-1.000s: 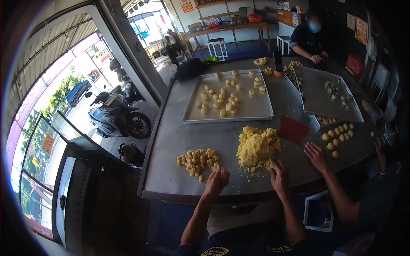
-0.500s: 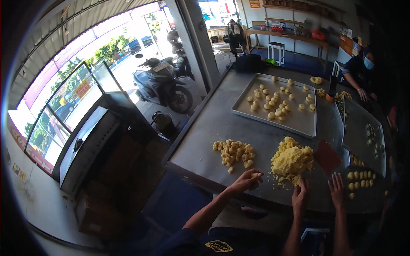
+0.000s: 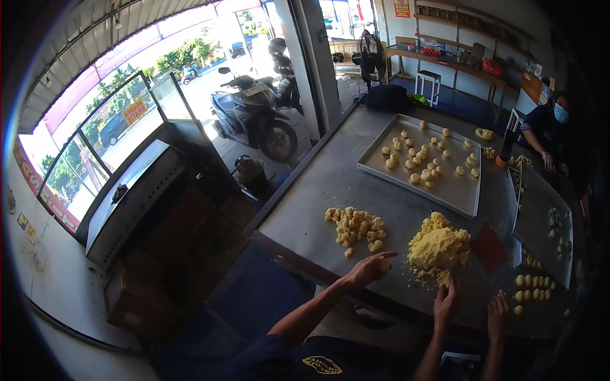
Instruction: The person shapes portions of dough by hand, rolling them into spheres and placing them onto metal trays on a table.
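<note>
The left hand (image 3: 370, 269) has its grip closed around a pale piece of dough (image 3: 385, 265), above the near edge of the table (image 3: 308, 244). The right hand (image 3: 446, 296) is at the near side of a crumbly yellow heap (image 3: 440, 246), fingertips at its loose crumbs; whether its grip is pinching any, I cannot tell. Left of the heap lies a cluster of dough lumps (image 3: 356, 228). On the far side, a tray (image 3: 380, 170) holds round dough balls (image 3: 415, 178). A red sheet (image 3: 490, 247) lies just right of the heap, and a co-worker's hand (image 3: 497, 312) rests nearer, also to the right.
</note>
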The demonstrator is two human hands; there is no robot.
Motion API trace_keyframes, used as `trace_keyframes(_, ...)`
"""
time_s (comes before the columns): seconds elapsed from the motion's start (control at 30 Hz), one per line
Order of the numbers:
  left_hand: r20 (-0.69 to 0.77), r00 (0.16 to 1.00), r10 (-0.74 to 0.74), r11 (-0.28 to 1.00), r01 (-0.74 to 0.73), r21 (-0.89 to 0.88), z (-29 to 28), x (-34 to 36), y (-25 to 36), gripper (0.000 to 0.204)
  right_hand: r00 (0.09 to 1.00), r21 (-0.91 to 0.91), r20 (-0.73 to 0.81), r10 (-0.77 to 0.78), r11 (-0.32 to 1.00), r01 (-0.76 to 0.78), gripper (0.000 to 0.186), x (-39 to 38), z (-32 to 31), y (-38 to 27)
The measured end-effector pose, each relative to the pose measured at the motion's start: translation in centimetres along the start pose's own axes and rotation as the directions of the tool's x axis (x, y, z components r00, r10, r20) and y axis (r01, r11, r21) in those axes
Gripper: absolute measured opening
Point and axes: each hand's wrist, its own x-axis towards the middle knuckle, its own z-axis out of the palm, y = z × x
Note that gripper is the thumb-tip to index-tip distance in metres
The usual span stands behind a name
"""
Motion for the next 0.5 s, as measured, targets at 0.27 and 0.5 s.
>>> trace_keyframes(0.27,0.118,0.964,0.239,0.783,-0.263,0.563,-1.9,1.5,-3.5,0.019,0.999,0.007,-0.020,-0.033,0.999,0.034,0.051,-0.1,-0.1,-0.3)
trace_keyframes(0.5,0.130,0.866,0.483,0.158,-0.232,0.960,-0.1,1.8,-0.3,0.016,0.998,0.060,-0.023,-0.050,0.997,0.052,0.049,0.4,-0.4,-0.1)
